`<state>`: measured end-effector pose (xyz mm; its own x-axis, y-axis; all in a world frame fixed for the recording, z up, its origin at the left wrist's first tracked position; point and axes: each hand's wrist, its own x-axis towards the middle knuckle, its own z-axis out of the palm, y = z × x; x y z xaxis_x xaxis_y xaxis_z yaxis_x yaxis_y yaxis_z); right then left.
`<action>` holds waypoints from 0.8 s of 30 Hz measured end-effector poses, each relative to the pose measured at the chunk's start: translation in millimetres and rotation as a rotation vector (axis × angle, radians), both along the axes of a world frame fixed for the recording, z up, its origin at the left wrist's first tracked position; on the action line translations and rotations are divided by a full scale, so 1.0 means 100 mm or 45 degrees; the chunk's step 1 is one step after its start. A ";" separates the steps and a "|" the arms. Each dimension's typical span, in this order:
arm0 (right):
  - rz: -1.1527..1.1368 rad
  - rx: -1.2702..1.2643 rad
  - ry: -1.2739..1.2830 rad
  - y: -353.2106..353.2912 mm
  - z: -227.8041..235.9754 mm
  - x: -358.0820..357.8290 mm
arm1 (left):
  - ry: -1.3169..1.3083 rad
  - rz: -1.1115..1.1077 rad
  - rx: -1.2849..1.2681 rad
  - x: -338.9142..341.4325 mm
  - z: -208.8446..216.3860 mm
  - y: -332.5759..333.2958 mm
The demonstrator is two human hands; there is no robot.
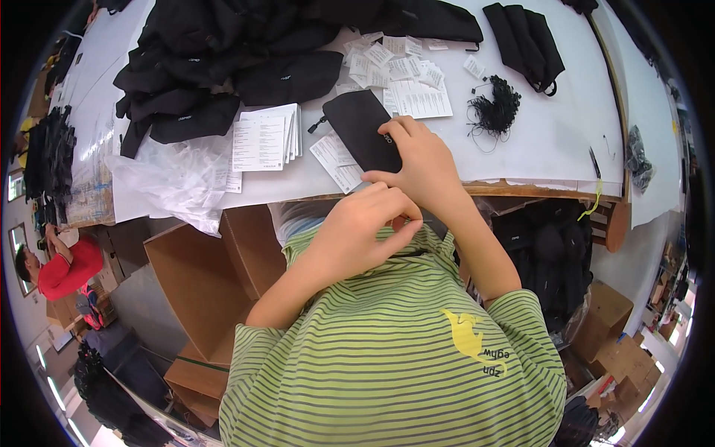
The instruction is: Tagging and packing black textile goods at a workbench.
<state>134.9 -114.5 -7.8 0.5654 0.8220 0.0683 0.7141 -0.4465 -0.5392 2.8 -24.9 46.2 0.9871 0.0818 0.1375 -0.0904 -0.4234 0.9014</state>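
Observation:
A flat black zip pouch (361, 130) lies slanted near the table's front edge, a black cord pull hanging at its far left corner. My right hand (423, 160) grips the pouch's right part, thumb at the near end and fingers bent over the far side. My left hand (361, 227) is held in front of the table edge, near my body, with fingers curled and thumb tip drawn to them. Whatever the left hand may pinch is too small or hidden. Under the pouch sticks out a white printed card (335, 160).
Black pouches (287, 78) are heaped at the back left. A stack of printed cards (261, 141), clear plastic bags (179, 179), small white labels (380, 59) and a tangle of black cords (494, 108) lie about. Cardboard boxes (201, 283) stand below; a person in red (71, 264) is far left.

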 end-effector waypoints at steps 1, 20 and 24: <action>-0.012 -0.002 0.000 0.00 -0.05 -0.04 | -0.026 0.004 -0.040 0.00 0.00 0.00; -0.018 0.372 0.140 -0.30 0.64 -0.06 | -0.485 0.163 0.924 0.15 -0.20 0.53; 0.032 0.392 0.138 -0.30 0.68 -0.09 | -0.531 0.103 0.842 0.15 -0.22 0.54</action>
<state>126.4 -144.9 60.2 0.5625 0.7860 0.2563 0.6542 -0.2336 -0.7193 17.5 29.5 24.0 0.8379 -0.0770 0.5404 -0.3119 -0.8799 0.3584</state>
